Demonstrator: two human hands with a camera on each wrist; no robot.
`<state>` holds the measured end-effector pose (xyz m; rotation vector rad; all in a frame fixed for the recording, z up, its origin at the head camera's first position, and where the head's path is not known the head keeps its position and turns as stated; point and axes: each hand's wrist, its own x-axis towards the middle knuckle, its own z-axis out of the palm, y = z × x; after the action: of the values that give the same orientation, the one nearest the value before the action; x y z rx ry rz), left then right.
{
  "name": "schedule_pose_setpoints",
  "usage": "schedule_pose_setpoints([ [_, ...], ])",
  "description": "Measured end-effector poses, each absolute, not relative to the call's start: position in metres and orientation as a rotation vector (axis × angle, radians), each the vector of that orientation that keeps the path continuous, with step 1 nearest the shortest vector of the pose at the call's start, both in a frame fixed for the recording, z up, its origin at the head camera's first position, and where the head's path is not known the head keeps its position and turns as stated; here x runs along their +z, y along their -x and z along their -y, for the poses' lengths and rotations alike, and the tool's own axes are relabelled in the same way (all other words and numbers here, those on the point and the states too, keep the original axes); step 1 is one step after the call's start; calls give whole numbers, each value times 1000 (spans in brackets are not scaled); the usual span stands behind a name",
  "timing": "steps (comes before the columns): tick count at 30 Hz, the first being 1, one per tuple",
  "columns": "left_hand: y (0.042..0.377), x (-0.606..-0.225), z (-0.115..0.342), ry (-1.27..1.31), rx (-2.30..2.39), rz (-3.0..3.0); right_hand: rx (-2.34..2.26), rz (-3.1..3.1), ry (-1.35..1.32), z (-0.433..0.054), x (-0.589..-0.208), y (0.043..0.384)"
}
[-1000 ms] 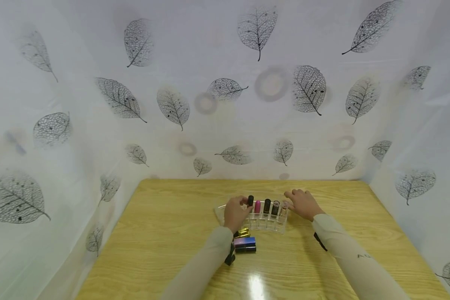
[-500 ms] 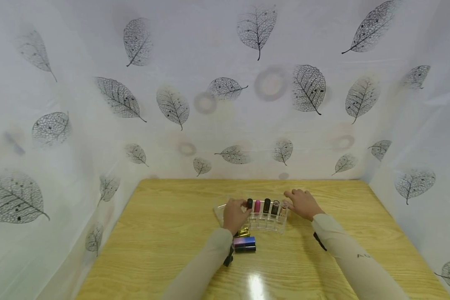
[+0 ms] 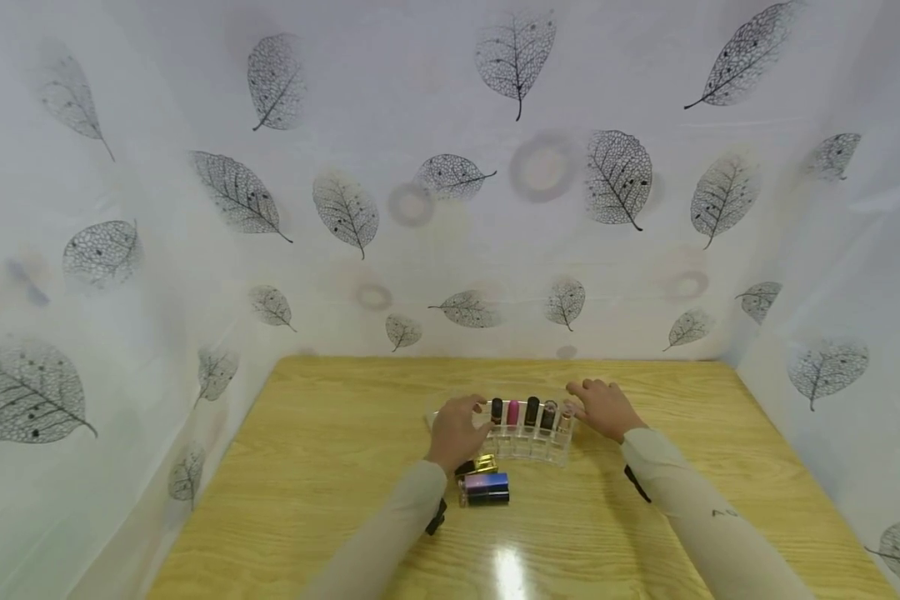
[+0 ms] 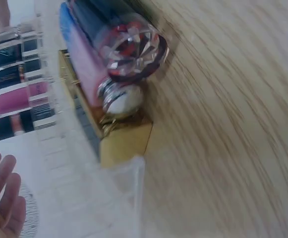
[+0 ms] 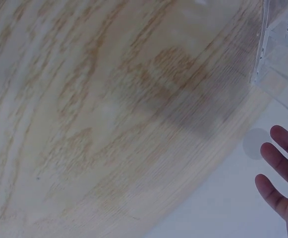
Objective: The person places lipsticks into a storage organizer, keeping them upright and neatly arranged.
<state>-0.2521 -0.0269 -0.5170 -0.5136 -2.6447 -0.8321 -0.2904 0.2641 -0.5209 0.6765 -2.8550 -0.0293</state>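
Note:
A clear acrylic lipstick holder (image 3: 525,448) stands on the table with a row of upright lipsticks in its back slots. Leftmost is a black lipstick (image 3: 497,411), beside a pink one (image 3: 513,412); a second black tube (image 3: 532,412), a dark one (image 3: 548,415) and a clear-capped one (image 3: 566,419) follow. My left hand (image 3: 456,432) hovers over the holder's left part, fingers apart and holding nothing; the left wrist view shows its spread fingers (image 4: 6,191). At the holder's right end is my right hand (image 3: 606,408), fingers loosely extended; whether they touch it I cannot tell.
In front of the holder lie a gold lipstick (image 3: 486,464), a blue-and-pink tube (image 3: 486,481) and a dark tube (image 3: 489,497) with a faceted clear end (image 4: 134,49). A leaf-printed white curtain (image 3: 450,250) borders the wooden table (image 3: 330,467).
The black lipstick went down into the leftmost filled slot. My left hand let go of it and drew back to the left. My right hand stayed in place.

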Motion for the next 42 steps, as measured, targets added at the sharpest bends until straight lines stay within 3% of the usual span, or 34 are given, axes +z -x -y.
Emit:
schedule_pose_setpoints([
  [7,235,-503,41,671,-599,2546,-14,2841,-663,-263,-519,290],
  [13,206,-496,46,958,-393,2572,0,2845,-663,-265,-517,290],
  [20,191,-512,45,1163,-95,2672,3,2858,-658,-267,-518,291],
  [42,182,-536,40,1226,-54,2706,39,2865,-684,-264,-522,290],
])
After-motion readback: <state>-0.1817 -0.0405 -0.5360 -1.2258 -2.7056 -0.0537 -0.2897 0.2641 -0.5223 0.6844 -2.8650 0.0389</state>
